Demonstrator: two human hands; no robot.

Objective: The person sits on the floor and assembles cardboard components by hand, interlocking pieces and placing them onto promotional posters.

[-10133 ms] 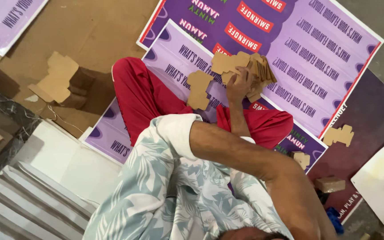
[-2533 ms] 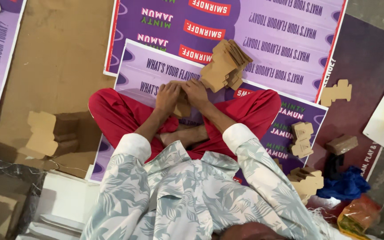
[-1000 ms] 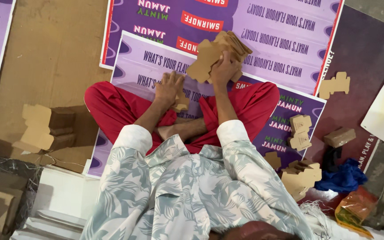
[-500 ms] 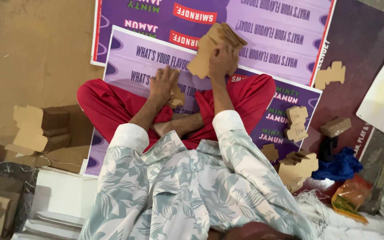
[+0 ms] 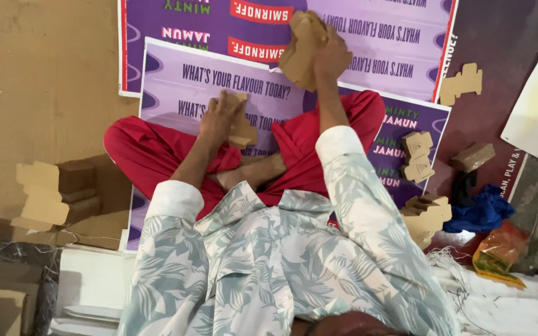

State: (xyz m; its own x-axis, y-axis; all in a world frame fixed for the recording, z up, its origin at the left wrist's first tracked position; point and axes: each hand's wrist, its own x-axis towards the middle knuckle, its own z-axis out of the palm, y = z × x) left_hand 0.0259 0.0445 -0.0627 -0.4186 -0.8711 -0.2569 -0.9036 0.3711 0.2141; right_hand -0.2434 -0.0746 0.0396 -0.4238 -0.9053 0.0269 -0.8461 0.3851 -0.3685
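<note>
Biggest things first: two big purple printed posters [image 5: 175, 81] lie spread over the floor, and the person sits cross-legged in red trousers [image 5: 151, 149] right on the near poster's lower edge, patterned shirt [image 5: 269, 261] filling the bottom of the view. Off the posters' left edge there's a pile of flat cardboard cut-outs [image 5: 42, 193] on brown board, and near the right edge a few more cut-outs [image 5: 418, 152], a folded little brown box [image 5: 473, 157], a blue cloth [image 5: 481, 211] and an orange packet [image 5: 499, 252]. Now the hands: the right hand [image 5: 331, 56] is up over the far poster with fingers wrapped around a stack of cardboard blanks [image 5: 303, 43], and compared with a second or two ago that stack has gone higher and further from the lap, where both hands used to be close together. The left hand [image 5: 219, 118] stayed low by the knee, fingers curled onto a single cardboard piece [image 5: 242, 127] resting against the leg. So to me it looks like one blank got peeled off the stack and the two hands are now working apart.
</note>
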